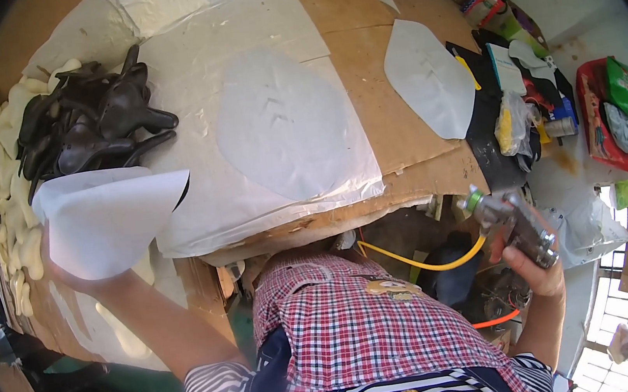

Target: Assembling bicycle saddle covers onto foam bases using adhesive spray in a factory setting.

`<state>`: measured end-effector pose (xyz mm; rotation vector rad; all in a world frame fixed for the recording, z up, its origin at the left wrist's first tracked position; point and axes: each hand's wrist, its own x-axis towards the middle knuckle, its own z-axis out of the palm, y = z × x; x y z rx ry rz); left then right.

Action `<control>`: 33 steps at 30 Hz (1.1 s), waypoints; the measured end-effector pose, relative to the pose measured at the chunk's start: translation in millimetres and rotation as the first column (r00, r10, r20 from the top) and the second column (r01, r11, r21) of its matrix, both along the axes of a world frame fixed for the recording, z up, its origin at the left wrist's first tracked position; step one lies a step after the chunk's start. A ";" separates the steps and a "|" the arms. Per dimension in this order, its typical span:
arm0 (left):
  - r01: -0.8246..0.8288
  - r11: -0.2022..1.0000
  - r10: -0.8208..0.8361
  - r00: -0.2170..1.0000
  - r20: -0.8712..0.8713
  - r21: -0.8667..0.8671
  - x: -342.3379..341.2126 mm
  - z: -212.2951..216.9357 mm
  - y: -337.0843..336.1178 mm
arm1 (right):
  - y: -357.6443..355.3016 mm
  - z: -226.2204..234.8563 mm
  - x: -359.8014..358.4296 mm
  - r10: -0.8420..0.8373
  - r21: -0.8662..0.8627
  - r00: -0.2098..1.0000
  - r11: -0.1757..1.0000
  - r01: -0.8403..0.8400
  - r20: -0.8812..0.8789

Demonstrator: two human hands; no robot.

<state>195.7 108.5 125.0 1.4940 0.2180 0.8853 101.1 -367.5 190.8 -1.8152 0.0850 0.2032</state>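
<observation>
My left hand is at the left, mostly hidden by a limp white sheet that it holds up. The sheet curves over the hand, and a dark edge shows at its right corner; the fingers are out of sight. On the right, my right hand is closed around a metal spray gun with a green-ringed nozzle, pointing up and left. Close beyond my left hand lies a pile of black bicycle saddle shells. Two similar pale sheets with faint arrow marks, one larger-looking and one farther right, lie flat on the table.
Cream foam pads are heaped along the left edge. Plastic film and cardboard cover the table. A yellow hose runs below its front edge towards the gun. Bags, a tin and tools crowd the right side; a red bag lies beyond.
</observation>
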 end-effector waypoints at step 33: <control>0.067 0.991 -0.069 0.998 -0.010 -0.116 -2.0 -15.3 16.4 | -3.1 1.4 0.3 0.158 -0.061 0.985 0.985 -0.162 -0.063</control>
